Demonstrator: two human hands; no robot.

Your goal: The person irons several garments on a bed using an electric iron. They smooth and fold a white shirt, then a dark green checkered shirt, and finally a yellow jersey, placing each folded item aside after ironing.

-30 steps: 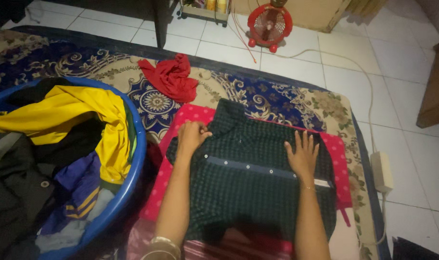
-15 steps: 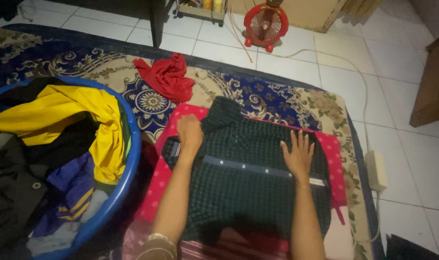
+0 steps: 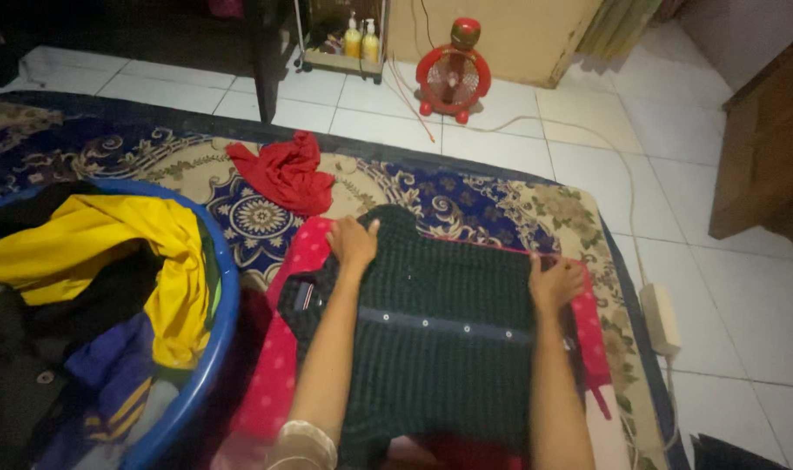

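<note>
Looking down from the head camera, the person is leaning over a dark green checked shirt (image 3: 448, 322) that is lying flat, button strip facing up, on a pink dotted cloth (image 3: 279, 365) spread over a patterned rug (image 3: 501, 196). The left hand (image 3: 353, 242) is resting on the shirt's far left corner by the collar, fingers lying close together and curling onto the fabric. The right hand (image 3: 555, 280) is sitting at the shirt's far right edge, fingers bent over the cloth; whether they are pinching it I cannot tell. To the left, a blue tub (image 3: 214, 348) is standing on the rug, holding a yellow garment (image 3: 109, 244) and other dark clothes. A crumpled red cloth (image 3: 283, 172) is lying beyond the shirt. On the white tiles farther off, a small red fan (image 3: 453, 74) is standing.
</note>
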